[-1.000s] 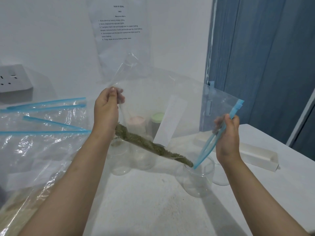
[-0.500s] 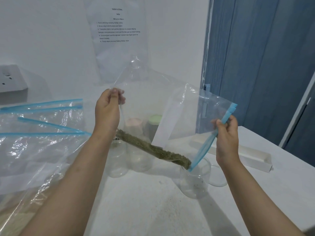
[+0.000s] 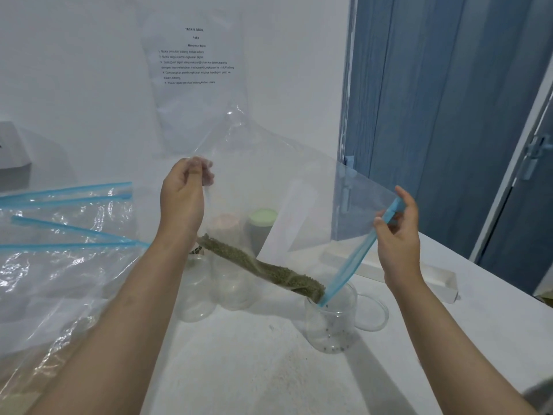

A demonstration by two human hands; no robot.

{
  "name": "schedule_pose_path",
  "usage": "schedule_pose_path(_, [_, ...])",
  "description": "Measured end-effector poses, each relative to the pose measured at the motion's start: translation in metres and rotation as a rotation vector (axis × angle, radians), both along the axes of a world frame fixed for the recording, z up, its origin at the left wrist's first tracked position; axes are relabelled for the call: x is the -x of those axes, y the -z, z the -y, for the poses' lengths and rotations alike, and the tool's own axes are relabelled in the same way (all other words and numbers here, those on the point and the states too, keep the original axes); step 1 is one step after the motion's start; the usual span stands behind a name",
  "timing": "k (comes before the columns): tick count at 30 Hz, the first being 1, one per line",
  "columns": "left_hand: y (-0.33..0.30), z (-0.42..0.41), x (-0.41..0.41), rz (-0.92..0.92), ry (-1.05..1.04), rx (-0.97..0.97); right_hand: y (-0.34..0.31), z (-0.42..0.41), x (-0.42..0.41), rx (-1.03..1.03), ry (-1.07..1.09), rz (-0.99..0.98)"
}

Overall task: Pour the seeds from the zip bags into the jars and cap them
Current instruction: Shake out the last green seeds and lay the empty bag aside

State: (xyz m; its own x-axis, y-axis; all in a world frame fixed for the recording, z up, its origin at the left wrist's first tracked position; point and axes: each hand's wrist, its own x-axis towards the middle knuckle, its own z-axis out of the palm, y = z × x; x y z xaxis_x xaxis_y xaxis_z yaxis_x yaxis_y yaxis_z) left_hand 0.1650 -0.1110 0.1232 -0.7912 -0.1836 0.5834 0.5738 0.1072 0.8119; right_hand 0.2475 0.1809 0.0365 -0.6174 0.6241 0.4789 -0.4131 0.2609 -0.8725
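Hands: left hand (image 3: pixel 183 199) pinches the closed bottom corner of a clear zip bag (image 3: pixel 287 211), raised high; right hand (image 3: pixel 396 232) grips the blue zip strip (image 3: pixel 354 257) near its upper end, fingers partly spread, thumb against the strip.

Zip bag: held in the air between both hands, tilted down to the right. The seeds (image 3: pixel 263 269), olive-green, lie in a band along the lower fold; long axis runs from below the left wrist down to the bag's mouth corner.

Target jar (image 3: pixel 330 319): clear glass, uncapped, on the table (image 3: pixel 239 369), below and left of the right hand, which is the nearer. The mouth corner dips inside its rim; a few seeds lie at its bottom. Judgement: pouring has just begun, and most seeds remain in the bag.

Surroundings: 2 more clear jars (image 3: pixel 215 289) behind the bag; a green-lidded container (image 3: pixel 260 227) and a pink-topped one (image 3: pixel 226 224) farther back; a round clear item, possibly a lid (image 3: pixel 375 314), just right of the target jar; further zip bags (image 3: pixel 65 250) at left; a white box (image 3: pixel 425 275) at right.

Obstruction: none between corner and jar.
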Motion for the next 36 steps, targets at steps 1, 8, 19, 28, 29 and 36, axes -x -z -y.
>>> schedule_pose_path(1, [-0.0003, -0.0003, -0.0003, 0.000, 0.002, 0.002, -0.0005, -0.0019, 0.0000, -0.017, 0.004, 0.003])
schedule_pose_path(8, [-0.0010, -0.0017, -0.0035, -0.001, 0.007, 0.003, -0.0035, -0.0082, 0.0000, -0.059, 0.016, 0.023])
schedule_pose_path(19, [0.0005, 0.0000, -0.0015, -0.004, 0.010, 0.002, -0.0045, -0.0068, 0.0031, -0.101, 0.030, 0.032])
schedule_pose_path(28, [-0.0008, 0.0010, -0.0011, -0.013, 0.022, -0.002, -0.0056, -0.0081, 0.0035, -0.106, 0.044, 0.042])
schedule_pose_path(29, [-0.0013, 0.0014, -0.0008, -0.017, 0.024, -0.001, -0.0063, -0.0081, 0.0037, -0.105, 0.044, 0.040])
schedule_pose_path(36, [-0.0041, 0.0021, -0.0012, -0.001, 0.021, 0.000, -0.0057, -0.0073, 0.0061, -0.086, 0.051, 0.036])
